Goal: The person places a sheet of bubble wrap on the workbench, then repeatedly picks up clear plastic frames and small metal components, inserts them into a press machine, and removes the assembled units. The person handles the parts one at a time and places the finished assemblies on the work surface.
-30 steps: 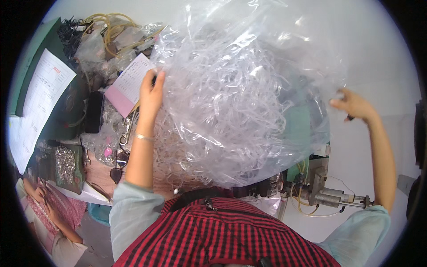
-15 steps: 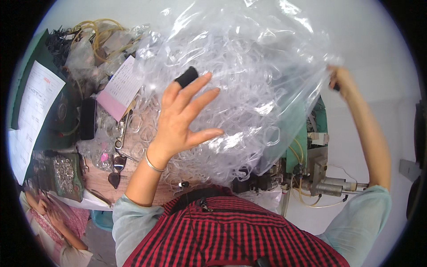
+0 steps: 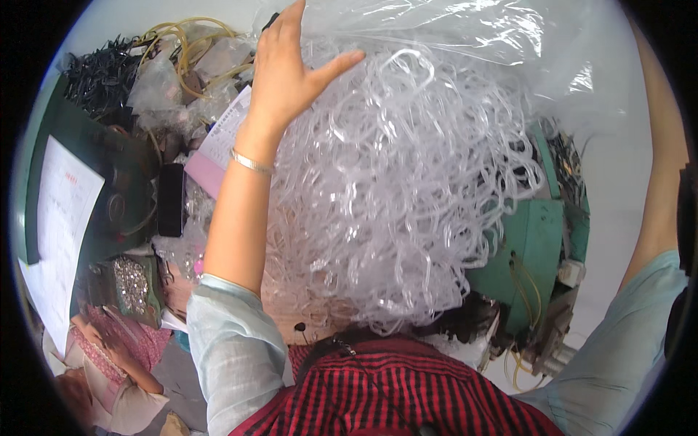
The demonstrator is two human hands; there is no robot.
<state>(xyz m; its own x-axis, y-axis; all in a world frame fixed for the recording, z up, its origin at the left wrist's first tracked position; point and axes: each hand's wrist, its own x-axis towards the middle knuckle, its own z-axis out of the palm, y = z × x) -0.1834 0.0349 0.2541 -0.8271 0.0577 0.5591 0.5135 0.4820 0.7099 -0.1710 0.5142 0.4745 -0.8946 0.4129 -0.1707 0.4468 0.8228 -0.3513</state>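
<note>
A big clear plastic bag [image 3: 465, 65] full of transparent plastic loops [image 3: 392, 203] hangs in front of me, lifted high. My left hand [image 3: 291, 69] is raised against the bag's upper left side, fingers spread and pressing on the film. A thin bracelet [image 3: 251, 162] circles that wrist. My right forearm [image 3: 658, 174] stretches up along the right rim, and its hand is out of the picture. The loops sag in a mass down to my chest.
A cluttered bench lies to the left: a black phone [image 3: 171, 200], a pink notebook [image 3: 218, 149], yellow tubing [image 3: 182, 36], a tray of small metal parts [image 3: 131, 280], white paper sheets [image 3: 62, 218]. A green machine [image 3: 534, 254] stands at right. Another person sits at lower left [image 3: 109, 363].
The bag has risen higher and closer to me. My left hand moved up from its middle to its top left, and my right hand has gone up out of view.
</note>
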